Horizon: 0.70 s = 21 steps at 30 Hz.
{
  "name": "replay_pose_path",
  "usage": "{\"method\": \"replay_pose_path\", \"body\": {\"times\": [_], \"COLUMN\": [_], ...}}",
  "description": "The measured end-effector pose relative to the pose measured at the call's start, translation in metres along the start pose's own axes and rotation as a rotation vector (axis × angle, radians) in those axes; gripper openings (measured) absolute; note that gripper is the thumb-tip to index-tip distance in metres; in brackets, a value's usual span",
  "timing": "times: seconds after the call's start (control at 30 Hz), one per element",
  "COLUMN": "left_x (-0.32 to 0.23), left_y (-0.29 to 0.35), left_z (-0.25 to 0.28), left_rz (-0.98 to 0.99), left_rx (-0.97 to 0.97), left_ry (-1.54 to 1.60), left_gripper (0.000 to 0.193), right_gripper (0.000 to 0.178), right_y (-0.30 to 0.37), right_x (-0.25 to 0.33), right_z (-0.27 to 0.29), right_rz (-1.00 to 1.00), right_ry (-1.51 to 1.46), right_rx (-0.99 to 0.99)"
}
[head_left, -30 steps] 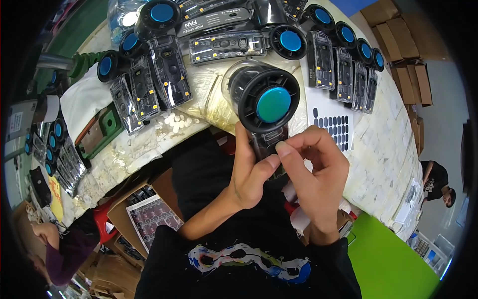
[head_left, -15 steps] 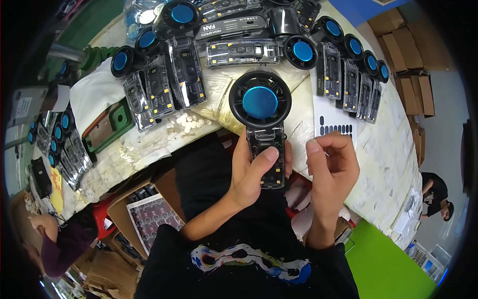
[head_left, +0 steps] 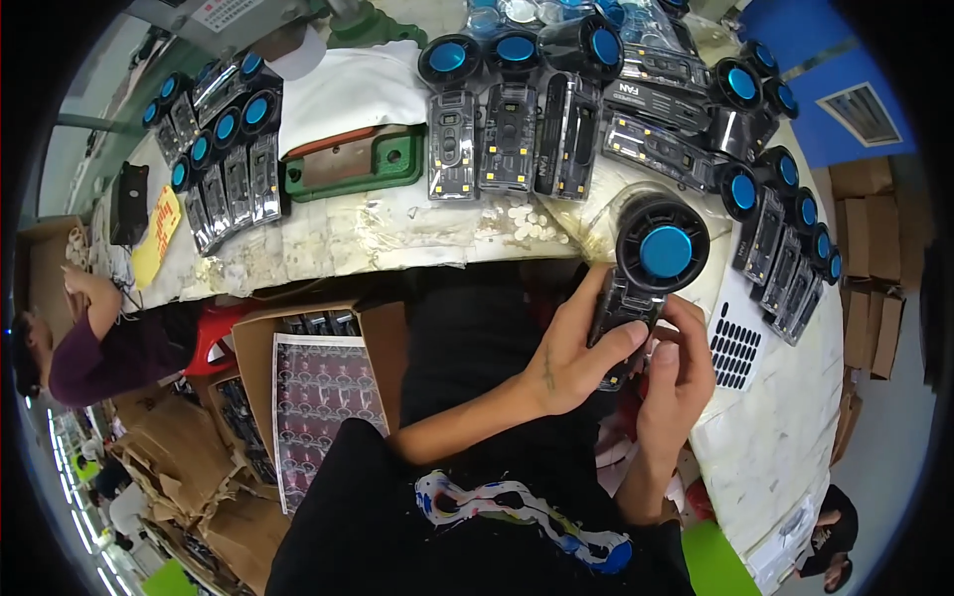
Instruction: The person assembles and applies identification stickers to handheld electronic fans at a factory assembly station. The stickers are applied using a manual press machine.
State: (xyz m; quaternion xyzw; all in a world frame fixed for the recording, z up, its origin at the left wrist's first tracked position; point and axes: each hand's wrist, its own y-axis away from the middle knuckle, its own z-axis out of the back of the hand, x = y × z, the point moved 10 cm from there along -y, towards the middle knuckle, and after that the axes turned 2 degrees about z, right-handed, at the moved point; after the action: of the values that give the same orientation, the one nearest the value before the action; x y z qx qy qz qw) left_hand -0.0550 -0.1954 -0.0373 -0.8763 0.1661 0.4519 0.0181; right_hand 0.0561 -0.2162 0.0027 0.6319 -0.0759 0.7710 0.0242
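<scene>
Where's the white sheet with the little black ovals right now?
In the head view, the white sheet lies right of centre on the table, just right of the right hand and below the rightmost row of fans.

You held 1 black handheld fan before you, blue disc facing you, handle slanting down-left.
</scene>
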Motion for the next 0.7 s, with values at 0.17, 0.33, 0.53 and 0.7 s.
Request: {"method": "replay_pose_path", "body": {"times": [0.17,0.33,0.53,0.7], "left_x": [0.028,0.006,-0.008,0.002], "left_y": [0.018,0.009,-0.034,-0.077], "left_z": [0.003,-0.063,-0.092,-0.098], "left_rz": [0.075,-0.080,-0.368,-0.335], "left_rx": [0.122,0.359,0.296,0.252], "left_ry": [-0.245,-0.692,-0.868,-0.872], "left_gripper": [0.061,0.056,0.049,0.039], "right_gripper": [0.043,0.057,0.031,0.041], "right_y": [0.009,0.032,0.094,0.107], "right_x": [-0.015,-0.032,-0.053,-0.065], "right_z": [-0.010,0.072,0.247,0.318], "right_rz": [-0.167,-0.228,-0.442,-0.318], "right_ry": [-0.117,-0.160,0.412,0.903], "right_rx": [0.051,-0.285,-0.784,-0.793]}}
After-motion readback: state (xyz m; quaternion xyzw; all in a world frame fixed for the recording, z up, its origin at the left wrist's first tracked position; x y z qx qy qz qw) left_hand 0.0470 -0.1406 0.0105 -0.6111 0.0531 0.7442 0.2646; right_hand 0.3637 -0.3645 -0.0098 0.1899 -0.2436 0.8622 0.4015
